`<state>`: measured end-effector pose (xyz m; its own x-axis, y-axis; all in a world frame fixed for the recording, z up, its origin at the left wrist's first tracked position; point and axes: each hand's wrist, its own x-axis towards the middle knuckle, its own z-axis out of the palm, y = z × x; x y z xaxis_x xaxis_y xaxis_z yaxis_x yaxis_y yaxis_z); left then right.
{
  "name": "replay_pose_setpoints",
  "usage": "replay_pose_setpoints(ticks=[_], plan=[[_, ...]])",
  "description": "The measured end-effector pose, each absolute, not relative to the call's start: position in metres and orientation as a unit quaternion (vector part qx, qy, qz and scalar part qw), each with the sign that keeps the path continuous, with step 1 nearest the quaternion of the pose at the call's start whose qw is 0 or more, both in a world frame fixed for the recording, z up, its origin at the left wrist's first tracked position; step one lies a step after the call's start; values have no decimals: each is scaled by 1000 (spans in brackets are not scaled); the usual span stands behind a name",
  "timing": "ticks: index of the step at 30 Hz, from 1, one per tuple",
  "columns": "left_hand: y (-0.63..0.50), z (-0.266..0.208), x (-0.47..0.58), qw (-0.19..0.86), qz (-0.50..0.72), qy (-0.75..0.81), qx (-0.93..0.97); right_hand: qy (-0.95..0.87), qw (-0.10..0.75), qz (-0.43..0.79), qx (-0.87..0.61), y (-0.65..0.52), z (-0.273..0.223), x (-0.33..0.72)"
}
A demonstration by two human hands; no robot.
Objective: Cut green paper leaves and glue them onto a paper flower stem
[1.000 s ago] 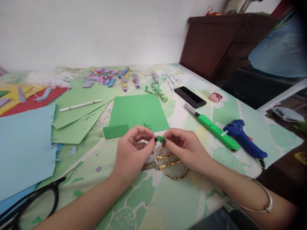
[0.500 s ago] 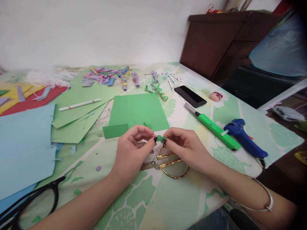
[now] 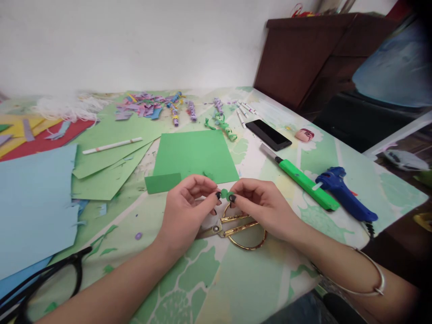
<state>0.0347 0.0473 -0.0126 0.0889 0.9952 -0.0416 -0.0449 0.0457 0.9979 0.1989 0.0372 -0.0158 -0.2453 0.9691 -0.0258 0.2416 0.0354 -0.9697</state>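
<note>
Between both hands is a small green paper piece point(image 3: 224, 194) with rounded lobes. My left hand point(image 3: 191, 209) pinches its left end between thumb and fingertips. My right hand point(image 3: 261, 204) pinches the right end the same way; the fingertips hide part of the piece. Beneath the hands lie gold-handled scissors point(image 3: 221, 228), their blades partly covered by my left hand. Just beyond the hands rests a green paper sheet point(image 3: 195, 153), with a narrow green strip point(image 3: 162, 183) at its near left corner.
On the right lie a green-handled craft knife point(image 3: 305, 182), a blue glue gun point(image 3: 346, 193) and a black phone point(image 3: 268, 134). Light blue sheets point(image 3: 35, 202) and black glasses point(image 3: 76, 270) are on the left. Paper scraps point(image 3: 145, 105) and curled paper pieces point(image 3: 224, 126) lie at the back.
Almost nothing differs. The green piece has turned slightly between my fingertips, and the whole view has shifted a little.
</note>
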Motion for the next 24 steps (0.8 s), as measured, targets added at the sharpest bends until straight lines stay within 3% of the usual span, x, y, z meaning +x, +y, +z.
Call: replay_pose_setpoints(ticks=[6,16,24], plan=[[47,-13,34,546,471,469,511,-652,353,456,-493,37,-18,201],[45,-13,33,560,452,459,520,-789,344,212,-463,36,-16,203],[46,-17,30,569,445,450,524,-817,352,163,-426,35,-18,204]])
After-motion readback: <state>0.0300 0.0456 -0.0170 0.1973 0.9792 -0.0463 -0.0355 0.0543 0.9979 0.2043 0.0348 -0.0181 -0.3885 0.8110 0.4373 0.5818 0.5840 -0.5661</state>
